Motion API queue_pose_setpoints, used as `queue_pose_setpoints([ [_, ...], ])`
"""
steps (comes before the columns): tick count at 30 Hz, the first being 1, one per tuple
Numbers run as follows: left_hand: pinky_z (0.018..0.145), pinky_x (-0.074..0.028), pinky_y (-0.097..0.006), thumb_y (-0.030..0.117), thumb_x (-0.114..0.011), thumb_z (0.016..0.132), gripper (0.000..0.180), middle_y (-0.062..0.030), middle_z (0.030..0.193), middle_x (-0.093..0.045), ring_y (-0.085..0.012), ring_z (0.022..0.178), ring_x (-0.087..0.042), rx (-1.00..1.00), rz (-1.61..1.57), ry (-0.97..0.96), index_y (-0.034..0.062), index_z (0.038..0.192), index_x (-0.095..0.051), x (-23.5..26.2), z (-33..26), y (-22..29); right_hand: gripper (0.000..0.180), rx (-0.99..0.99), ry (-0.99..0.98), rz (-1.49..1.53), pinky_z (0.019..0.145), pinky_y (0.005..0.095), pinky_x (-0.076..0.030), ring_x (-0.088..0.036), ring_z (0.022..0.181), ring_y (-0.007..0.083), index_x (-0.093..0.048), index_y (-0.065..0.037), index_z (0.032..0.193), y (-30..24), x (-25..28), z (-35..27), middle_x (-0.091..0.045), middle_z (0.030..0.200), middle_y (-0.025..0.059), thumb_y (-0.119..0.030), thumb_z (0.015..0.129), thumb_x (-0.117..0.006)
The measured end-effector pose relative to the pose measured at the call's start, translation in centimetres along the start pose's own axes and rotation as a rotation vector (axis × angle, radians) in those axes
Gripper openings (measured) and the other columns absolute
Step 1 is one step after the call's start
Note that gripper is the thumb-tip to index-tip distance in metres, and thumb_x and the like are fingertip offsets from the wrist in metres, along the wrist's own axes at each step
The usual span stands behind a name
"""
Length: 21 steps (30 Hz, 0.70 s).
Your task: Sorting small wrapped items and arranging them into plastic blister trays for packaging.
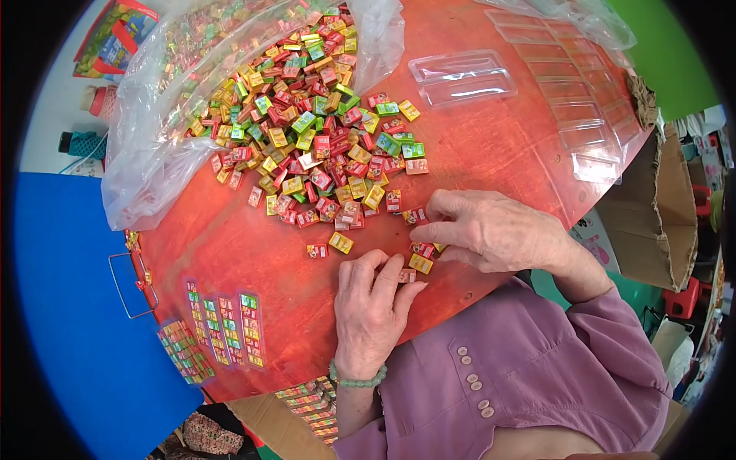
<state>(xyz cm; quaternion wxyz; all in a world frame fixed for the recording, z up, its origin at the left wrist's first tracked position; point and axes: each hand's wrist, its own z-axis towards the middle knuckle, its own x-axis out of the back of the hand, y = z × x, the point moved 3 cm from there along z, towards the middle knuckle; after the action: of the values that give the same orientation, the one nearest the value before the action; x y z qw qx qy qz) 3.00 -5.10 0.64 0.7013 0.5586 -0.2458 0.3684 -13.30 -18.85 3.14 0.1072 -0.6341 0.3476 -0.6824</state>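
A large heap of small red, yellow and green boxes [307, 130] spreads over the red table [253, 253]. My left hand [372, 307], with a green bead bracelet on its wrist, has its fingers bent, and a small pink box [406, 275] shows between forefinger and thumb. Just right of it, my right hand [491, 234] curls over a small yellow box [439, 247] that its fingers partly hide. By its fingertips lie a small red box [422, 249], another yellow box [420, 264] and a red one [414, 216].
Clear plastic bags [146, 184] surround the heap's far side. Empty clear trays [464, 77] lie at the far right, beside a long strip of trays [567, 84]. Filled packs [222, 330] sit at the near left edge. An open cardboard box [652, 207] stands right of the table.
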Motion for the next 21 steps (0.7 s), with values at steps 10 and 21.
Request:
queue_pose_setpoints([
  [10, 0.08, -0.055, -0.044, 0.014, -0.087, 0.078, 0.051, -0.0154, 0.116, -0.059, -0.0341, 0.097, -0.06, 0.045, -0.026, -0.047, -0.0013, 0.122, -0.066, 1.2, -0.3, 0.0, 0.037, 0.036, 0.076, -0.046, 0.083, 0.0439, -0.053, -0.064, 0.095, 0.0321, -0.066, -0.007, 0.115, 0.0, -0.6, -1.0, -0.057, 0.107, 0.0105, -0.024, 0.085, -0.08],
  [21, 0.078, -0.055, -0.043, 0.003, -0.084, 0.079, 0.043, -0.0127, 0.115, -0.06, -0.0313, 0.094, -0.061, 0.086, -0.04, -0.037, -0.001, 0.12, -0.07, 1.1, -0.6, 0.1, 0.041, 0.05, 0.105, -0.178, 0.077, 0.0404, -0.053, -0.062, 0.086, 0.0254, -0.067, -0.012, 0.121, -1.6, -1.7, -0.9, -0.055, 0.1, 0.0069, -0.033, 0.088, -0.077],
])
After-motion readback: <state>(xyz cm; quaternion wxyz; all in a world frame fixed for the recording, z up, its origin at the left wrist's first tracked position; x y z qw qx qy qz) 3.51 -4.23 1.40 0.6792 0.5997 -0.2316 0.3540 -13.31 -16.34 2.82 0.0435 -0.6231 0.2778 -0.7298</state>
